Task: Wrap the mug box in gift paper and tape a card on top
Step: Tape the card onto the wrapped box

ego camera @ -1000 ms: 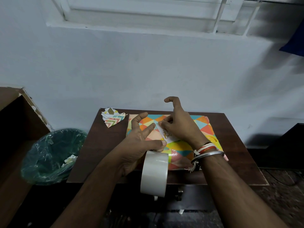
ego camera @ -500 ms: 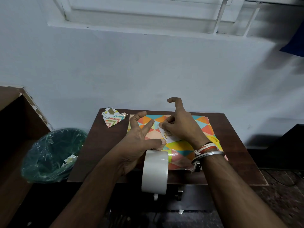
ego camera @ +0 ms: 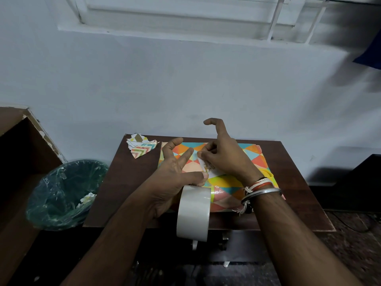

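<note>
On the small brown table [ego camera: 132, 182], close to the pale wall [ego camera: 185, 89]: the mug box [ego camera: 254, 161], already wrapped in bright paper with orange, blue, yellow and pink triangles. Lying flat, with shiny clear tape over the near end. On top of the box, near its middle, a small white card [ego camera: 213, 172] with gold writing, mostly hidden under the hands.

The left hand [ego camera: 171, 176] laid over the left part of the box, fingers straight and spread wide. Thumb stretched out to the right, tip pressing down at the near corner of the card. Just below that thumb, a fat roll of white tape [ego camera: 193, 213], up on its edge and reaching down past the front of the table. Hard to tell whether hanging by a strip or held up by the palm.

The right hand [ego camera: 224, 159] on the card from the right side, thumb and curled fingers pinching the far left corner of the card. Pointer finger lifted high in the air and bent like a hook. On that wrist, a silver bangle with red and white threads [ego camera: 261, 188].

At the back left corner of the table, a little heap of torn paper scraps [ego camera: 141, 148], apart from the box. To the left of the table and lower down, a round bin [ego camera: 61, 193] with a green bag inside and a few bits of paper at the bottom. Further left, the side of a brown wooden cupboard [ego camera: 12, 141].
</note>
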{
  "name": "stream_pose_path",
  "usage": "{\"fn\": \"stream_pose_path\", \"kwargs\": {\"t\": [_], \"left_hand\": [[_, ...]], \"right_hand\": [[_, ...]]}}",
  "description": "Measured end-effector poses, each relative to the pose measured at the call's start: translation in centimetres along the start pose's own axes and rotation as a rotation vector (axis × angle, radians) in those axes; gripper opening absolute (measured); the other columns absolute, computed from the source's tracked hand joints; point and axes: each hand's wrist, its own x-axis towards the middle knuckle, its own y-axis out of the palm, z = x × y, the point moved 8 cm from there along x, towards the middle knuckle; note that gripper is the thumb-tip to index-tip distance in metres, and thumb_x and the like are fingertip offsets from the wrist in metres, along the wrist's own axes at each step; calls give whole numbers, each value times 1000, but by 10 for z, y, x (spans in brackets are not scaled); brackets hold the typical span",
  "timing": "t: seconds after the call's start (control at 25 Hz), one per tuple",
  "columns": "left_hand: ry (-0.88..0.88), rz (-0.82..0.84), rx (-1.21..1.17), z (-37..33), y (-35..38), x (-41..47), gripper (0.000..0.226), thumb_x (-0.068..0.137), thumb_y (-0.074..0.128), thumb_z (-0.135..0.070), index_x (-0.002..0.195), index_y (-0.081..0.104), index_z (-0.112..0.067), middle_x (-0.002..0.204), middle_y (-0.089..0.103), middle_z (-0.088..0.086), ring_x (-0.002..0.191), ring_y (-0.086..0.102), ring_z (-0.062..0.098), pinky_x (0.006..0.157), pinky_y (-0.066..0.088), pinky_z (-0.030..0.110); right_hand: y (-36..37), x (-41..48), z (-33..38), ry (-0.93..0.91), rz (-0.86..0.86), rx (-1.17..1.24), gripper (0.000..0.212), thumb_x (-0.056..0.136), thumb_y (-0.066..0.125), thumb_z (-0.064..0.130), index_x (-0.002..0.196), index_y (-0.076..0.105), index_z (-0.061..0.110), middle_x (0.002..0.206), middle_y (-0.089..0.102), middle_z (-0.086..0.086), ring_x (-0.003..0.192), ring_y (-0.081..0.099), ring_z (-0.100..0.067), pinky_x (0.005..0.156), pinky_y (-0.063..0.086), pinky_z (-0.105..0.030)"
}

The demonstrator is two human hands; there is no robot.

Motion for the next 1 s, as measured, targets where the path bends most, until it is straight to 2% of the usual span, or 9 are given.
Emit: {"fn": "stream_pose_path", "kwargs": {"t": [0.12, 0.2, 0.28, 0.36, 0.48, 0.6, 0.72, 0.84, 1.0], "left_hand": [[8, 2, -18, 0, -2, 0, 93, 61, 78, 2, 130, 37, -46, 158, 44, -4, 84, 72, 18, 70, 57, 31], [7, -8, -13, 1, -4, 0, 95, 61, 79, 2, 132, 36, -45, 157, 45, -3, 100, 71, 23, 70, 59, 31], [8, -23, -9, 0, -6, 0, 94, 62, 80, 5, 130, 37, -44, 157, 46, -2, 107, 69, 25, 70, 61, 30], [13, -26, -5, -2, -6, -1, 94, 66, 81, 9, 130, 36, -43, 157, 46, -3, 100, 71, 23, 72, 61, 30], [26, -6, -5, -4, -1, -4, 93, 62, 78, 1, 133, 35, -41, 155, 48, -6, 79, 70, 19, 71, 57, 31], [18, 3, 2, -2, 2, -3, 93, 61, 78, -1, 132, 34, -41, 156, 48, -4, 75, 69, 16, 71, 56, 31], [-34, -19, 11, 6, -2, -3, 94, 59, 80, 0, 128, 35, -45, 157, 44, -1, 99, 71, 27, 77, 56, 37], [-75, -31, -6, 12, -7, -1, 96, 62, 84, 8, 127, 36, -44, 158, 42, 1, 102, 69, 28, 72, 58, 34], [-134, -16, 54, 17, -11, 5, 104, 45, 91, -8, 124, 35, -47, 160, 41, 0, 126, 59, 32, 90, 56, 39]], "right_hand": [[5, 0, 10, -61, 24, 8, 75, 90, 72, 6, 144, 28, 35, 75, 70, 5, 67, 70, -11, 70, 61, -31], [6, 1, 12, -81, 26, 17, 74, 91, 70, 6, 144, 29, 35, 74, 70, 5, 68, 70, -11, 70, 61, -32], [4, 2, 10, -73, 29, 36, 73, 92, 70, 7, 144, 28, 35, 75, 70, 4, 68, 70, -11, 71, 61, -31], [3, 1, 7, -52, 33, 60, 72, 93, 70, 9, 145, 28, 36, 75, 70, 5, 68, 69, -11, 70, 60, -28], [4, 1, 3, -33, 39, 85, 72, 93, 71, 10, 144, 27, 36, 76, 70, 5, 69, 70, -11, 69, 59, -25], [6, 3, 0, -22, 26, 38, 72, 93, 72, 11, 145, 28, 35, 77, 70, 5, 70, 69, -10, 68, 58, -24], [9, 5, 0, -7, 7, -42, 74, 91, 74, 13, 145, 28, 33, 79, 70, 4, 70, 69, -10, 68, 58, -22], [9, 7, 1, 2, -36, -97, 74, 89, 77, 14, 144, 29, 28, 79, 70, 1, 71, 68, -12, 68, 57, -25], [8, 8, -3, 45, -127, -159, 76, 85, 80, 17, 142, 32, 29, 78, 67, 2, 72, 65, -12, 70, 56, -28]]}}
